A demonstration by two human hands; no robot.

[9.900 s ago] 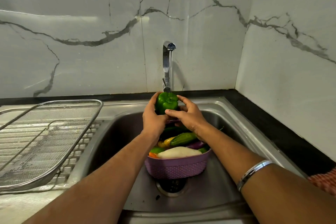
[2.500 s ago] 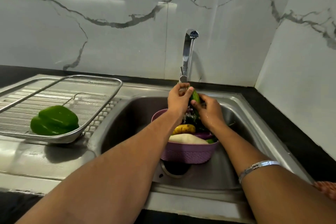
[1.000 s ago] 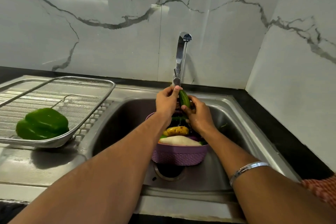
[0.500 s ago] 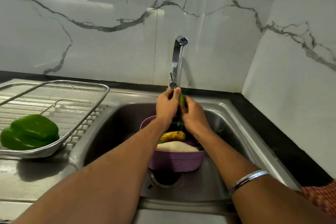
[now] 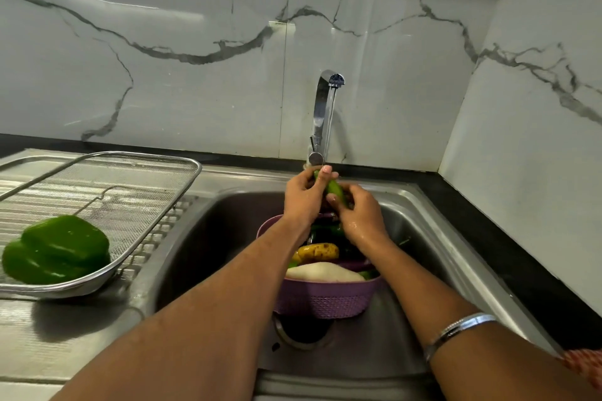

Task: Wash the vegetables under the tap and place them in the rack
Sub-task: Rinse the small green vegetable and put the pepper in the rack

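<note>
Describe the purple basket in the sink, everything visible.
The basket is a round purple bowl, plastic by its look, with a perforated lattice wall and a smooth rim. It stands upright on the sink floor, over the drain. It holds vegetables: a white one in front, a yellow one behind. Both forearms cross above it.

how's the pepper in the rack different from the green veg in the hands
The green bell pepper is broad and blocky; the slim green vegetable is narrow and elongated. The pepper lies untouched in the wire rack; the slim one is gripped by the left hand and right hand below the tap. Both are green.
</note>
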